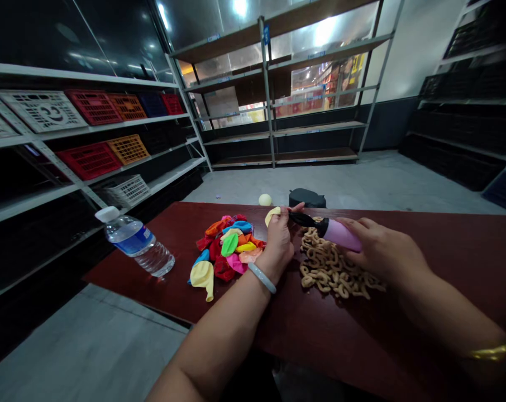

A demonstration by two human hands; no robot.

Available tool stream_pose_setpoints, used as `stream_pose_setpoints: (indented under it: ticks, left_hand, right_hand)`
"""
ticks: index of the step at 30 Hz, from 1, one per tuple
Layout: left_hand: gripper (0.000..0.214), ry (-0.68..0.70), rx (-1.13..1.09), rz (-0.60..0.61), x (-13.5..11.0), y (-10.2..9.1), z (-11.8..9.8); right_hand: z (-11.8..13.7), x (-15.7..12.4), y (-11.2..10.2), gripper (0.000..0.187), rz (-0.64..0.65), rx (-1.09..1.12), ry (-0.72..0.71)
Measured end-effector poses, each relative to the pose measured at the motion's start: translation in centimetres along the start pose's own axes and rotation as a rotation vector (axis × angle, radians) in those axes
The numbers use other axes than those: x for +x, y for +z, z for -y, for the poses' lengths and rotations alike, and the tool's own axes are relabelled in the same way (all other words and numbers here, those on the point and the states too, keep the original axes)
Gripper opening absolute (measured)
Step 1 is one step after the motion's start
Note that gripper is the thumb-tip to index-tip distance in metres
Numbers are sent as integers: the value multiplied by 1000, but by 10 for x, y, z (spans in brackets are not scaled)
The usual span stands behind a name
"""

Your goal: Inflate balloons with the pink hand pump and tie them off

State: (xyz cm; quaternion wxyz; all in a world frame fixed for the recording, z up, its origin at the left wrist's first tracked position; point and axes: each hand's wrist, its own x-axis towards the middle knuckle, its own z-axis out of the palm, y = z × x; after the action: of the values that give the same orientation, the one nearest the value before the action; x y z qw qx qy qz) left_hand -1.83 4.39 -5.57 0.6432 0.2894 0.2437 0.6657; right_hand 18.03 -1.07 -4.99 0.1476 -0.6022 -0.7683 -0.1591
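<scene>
My left hand is closed, pinching the neck of a limp yellow balloon against the black nozzle of a pink hand pump. My right hand is wrapped round the pump's pink barrel. Left of my left hand lies a pile of uninflated balloons in many colours. Under the pump sits a heap of tan rubber bands. All rest on a dark red table.
A water bottle lies on its side at the table's left end. A small inflated pale balloon and a black object sit beyond the far edge. Shelves with coloured baskets line the left wall.
</scene>
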Motion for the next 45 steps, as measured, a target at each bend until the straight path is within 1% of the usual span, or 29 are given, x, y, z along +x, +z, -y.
stream_pose_setpoints:
  ticks: [4, 7, 13, 17, 19, 21, 24, 28, 31, 34, 37, 39, 40, 43, 45]
  left_hand:
    - [28, -30, -43, 22, -5, 2, 8]
    - [25, -61, -116, 25, -8, 5, 10]
    - [14, -221, -195, 96, -7, 7, -6]
    - [17, -254, -262, 125, -5, 7, -17]
    - [16, -265, -301, 123, -4, 7, -20]
    - [21, -268, -341, 121, -4, 7, -19]
    - [29, -252, -370, 102, -4, 8, -15]
    - [36, -201, -324, 55, -6, 11, -11]
    - [33, -142, -303, 35, -9, 15, -10]
    - [27, -105, -314, 24, -10, 17, -10]
    - [27, -68, -305, -66, -5, 14, -12]
    - [28, -34, -279, -121, 2, 9, -19]
    - [28, -11, -269, -130, 6, 6, -24]
    - [32, 68, -256, -106, 17, -4, -45]
    - [33, 112, -250, -98, 23, -10, -59]
  right_hand:
    - [1, -2, 1, 57, -24, -13, -17]
    - [3, -4, 2, 58, -48, -29, -43]
    - [5, -3, 2, 57, -80, -10, -9]
    - [6, -3, 4, 58, -86, -4, -32]
    - [7, -4, 4, 59, -83, 1, -43]
    - [9, -4, 4, 59, -84, -3, -49]
    - [13, -4, 5, 59, -88, -16, -73]
    - [20, -3, 4, 57, -87, 4, -96]
    - [23, -2, 2, 56, -94, 27, -91]
    - [26, -3, 2, 57, -74, 59, -103]
    - [30, -3, 4, 60, -21, 103, -118]
    - [33, -3, 4, 63, 7, 141, -118]
    - [33, -3, 4, 64, 14, 159, -117]
    - [31, -2, -1, 67, 10, 190, -114]
    - [26, -2, -5, 69, 7, 200, -141]
